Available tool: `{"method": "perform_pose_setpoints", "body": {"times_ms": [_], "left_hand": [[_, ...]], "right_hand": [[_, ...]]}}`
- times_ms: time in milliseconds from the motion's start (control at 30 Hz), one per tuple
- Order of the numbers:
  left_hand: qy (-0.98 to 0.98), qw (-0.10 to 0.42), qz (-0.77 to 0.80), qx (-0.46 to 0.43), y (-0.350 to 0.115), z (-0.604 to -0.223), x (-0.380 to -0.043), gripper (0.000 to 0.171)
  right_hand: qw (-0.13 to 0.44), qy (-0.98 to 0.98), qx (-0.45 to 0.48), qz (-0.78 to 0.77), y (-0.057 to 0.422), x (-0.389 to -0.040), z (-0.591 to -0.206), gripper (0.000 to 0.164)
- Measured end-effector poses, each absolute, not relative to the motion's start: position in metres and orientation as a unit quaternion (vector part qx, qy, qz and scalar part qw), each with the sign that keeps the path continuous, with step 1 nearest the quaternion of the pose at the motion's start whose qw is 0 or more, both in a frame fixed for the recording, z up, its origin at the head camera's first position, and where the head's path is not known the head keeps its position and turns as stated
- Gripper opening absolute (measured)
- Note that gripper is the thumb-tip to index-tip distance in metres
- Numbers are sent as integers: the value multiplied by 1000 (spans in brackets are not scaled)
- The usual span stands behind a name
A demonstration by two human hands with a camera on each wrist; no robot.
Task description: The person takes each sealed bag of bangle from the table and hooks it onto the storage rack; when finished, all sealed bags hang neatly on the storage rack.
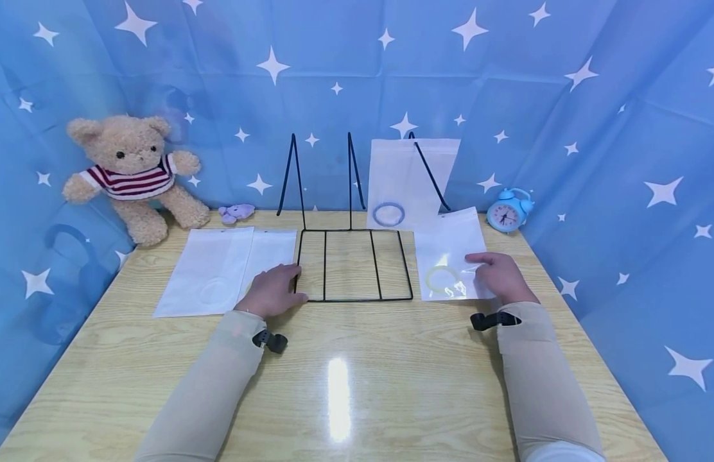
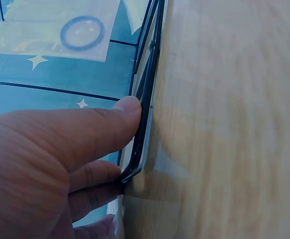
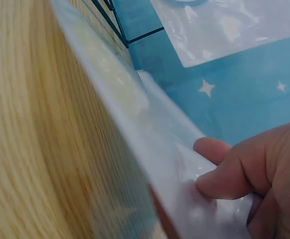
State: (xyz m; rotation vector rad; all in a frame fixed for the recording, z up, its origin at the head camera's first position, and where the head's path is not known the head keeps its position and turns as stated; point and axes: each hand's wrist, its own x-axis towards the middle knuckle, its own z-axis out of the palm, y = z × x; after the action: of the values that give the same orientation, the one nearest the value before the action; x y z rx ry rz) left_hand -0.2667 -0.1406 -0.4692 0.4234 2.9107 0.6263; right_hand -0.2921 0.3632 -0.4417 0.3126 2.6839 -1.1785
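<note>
A black wire rack [image 1: 351, 300] with upright prongs stands mid-table. My left hand [image 1: 271, 292] grips its front left corner; in the left wrist view the thumb [image 2: 127, 112] lies against the dark bar. On one prong at the right hangs a clear-white plastic bag [image 1: 411, 173] with a blue ring [image 1: 388, 225] inside. Below it, a second plastic bag [image 1: 455, 237] containing a pale yellow ring [image 1: 429, 279] lies at the rack's right. My right hand [image 1: 501, 277] pinches that bag's right edge, and the right wrist view shows the bag [image 3: 130, 124] partly lifted.
Two more plastic bags [image 1: 212, 263] lie overlapping at the left, one holding a whitish ring. A teddy bear [image 1: 128, 154], a small purple toy [image 1: 237, 212] and a blue alarm clock [image 1: 505, 215] line the back. A star-patterned curtain [image 1: 334, 38] hangs behind the table.
</note>
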Motion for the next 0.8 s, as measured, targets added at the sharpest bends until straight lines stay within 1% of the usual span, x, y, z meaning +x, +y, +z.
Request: {"method": "perform_pose_setpoints", "body": {"times_ms": [333,800], "left_hand": [[966,73,211,132,-141,-465,-265,75],[966,72,211,128,-141,-469,-266,75]], "right_hand": [[-8,894,124,-430,357,-289,-437,57],[-118,852,153,-486,363,-288,-438,54]]}}
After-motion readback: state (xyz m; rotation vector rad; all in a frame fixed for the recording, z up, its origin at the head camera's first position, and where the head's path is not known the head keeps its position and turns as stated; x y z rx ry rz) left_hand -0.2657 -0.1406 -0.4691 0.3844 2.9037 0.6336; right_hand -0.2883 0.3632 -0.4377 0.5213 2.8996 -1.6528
